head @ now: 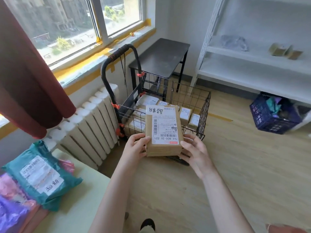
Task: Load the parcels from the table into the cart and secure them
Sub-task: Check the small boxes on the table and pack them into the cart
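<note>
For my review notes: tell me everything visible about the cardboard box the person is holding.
The cardboard box is a flat brown closed parcel, its top bearing a white barcode label and a white handwritten slip at the far end. It is held label up over the near edge of the wire cart. The left hand grips its near left corner; the right hand holds its near right side.

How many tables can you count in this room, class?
2. A dark table stands beyond the cart, by the window; a pale table at lower left bears soft parcels. Others may lie out of frame.
</note>
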`<state>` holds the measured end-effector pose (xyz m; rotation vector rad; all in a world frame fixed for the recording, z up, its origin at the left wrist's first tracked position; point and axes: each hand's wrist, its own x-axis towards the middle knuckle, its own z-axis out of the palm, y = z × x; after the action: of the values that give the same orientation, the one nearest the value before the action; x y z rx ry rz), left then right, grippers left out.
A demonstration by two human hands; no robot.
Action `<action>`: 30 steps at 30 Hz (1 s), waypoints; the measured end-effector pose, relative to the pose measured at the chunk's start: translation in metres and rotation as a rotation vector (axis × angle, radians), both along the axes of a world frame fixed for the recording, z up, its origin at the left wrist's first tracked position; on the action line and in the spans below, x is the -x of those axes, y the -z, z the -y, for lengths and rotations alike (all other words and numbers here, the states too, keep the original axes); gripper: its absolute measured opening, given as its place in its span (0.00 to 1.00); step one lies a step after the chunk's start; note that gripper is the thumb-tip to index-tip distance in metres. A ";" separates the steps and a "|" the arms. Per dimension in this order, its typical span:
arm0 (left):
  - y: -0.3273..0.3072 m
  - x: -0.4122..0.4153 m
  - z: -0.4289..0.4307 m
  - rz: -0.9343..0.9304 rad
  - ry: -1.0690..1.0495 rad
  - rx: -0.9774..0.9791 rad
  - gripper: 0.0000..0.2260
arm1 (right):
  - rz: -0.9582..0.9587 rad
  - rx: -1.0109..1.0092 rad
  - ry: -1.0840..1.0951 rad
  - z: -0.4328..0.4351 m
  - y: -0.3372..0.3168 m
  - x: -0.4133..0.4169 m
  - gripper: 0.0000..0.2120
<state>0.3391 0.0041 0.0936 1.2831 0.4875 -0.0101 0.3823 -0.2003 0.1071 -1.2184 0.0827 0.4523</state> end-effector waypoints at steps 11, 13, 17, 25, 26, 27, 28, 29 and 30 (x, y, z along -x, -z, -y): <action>0.028 -0.090 -0.020 -0.073 -0.002 0.087 0.42 | -0.013 0.085 0.046 -0.017 0.022 -0.071 0.24; 0.035 -0.110 -0.021 -0.093 -0.026 0.117 0.40 | -0.015 0.101 0.046 -0.014 0.027 -0.087 0.24; 0.048 -0.156 -0.022 -0.120 -0.041 0.152 0.41 | 0.003 0.130 0.027 -0.006 0.033 -0.129 0.21; 0.064 -0.256 -0.009 -0.206 -0.069 0.273 0.31 | -0.135 0.109 0.095 0.012 0.051 -0.245 0.27; 0.065 -0.269 -0.004 -0.223 -0.090 0.285 0.28 | -0.180 0.098 0.092 0.014 0.055 -0.260 0.32; 0.068 -0.282 0.001 -0.240 -0.110 0.290 0.27 | -0.215 0.100 0.077 0.016 0.057 -0.273 0.36; 0.070 -0.294 0.007 -0.254 -0.122 0.285 0.28 | -0.235 0.108 0.050 0.019 0.060 -0.287 0.39; 0.073 -0.306 0.013 -0.265 -0.125 0.273 0.28 | -0.250 0.112 0.024 0.021 0.063 -0.299 0.40; 0.075 -0.318 0.019 -0.279 -0.128 0.269 0.27 | -0.263 0.119 0.006 0.024 0.067 -0.312 0.40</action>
<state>0.6570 -0.0148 0.0187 0.9890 0.7801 -0.1448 0.6939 -0.2243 0.0400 -1.2693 0.3422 0.6079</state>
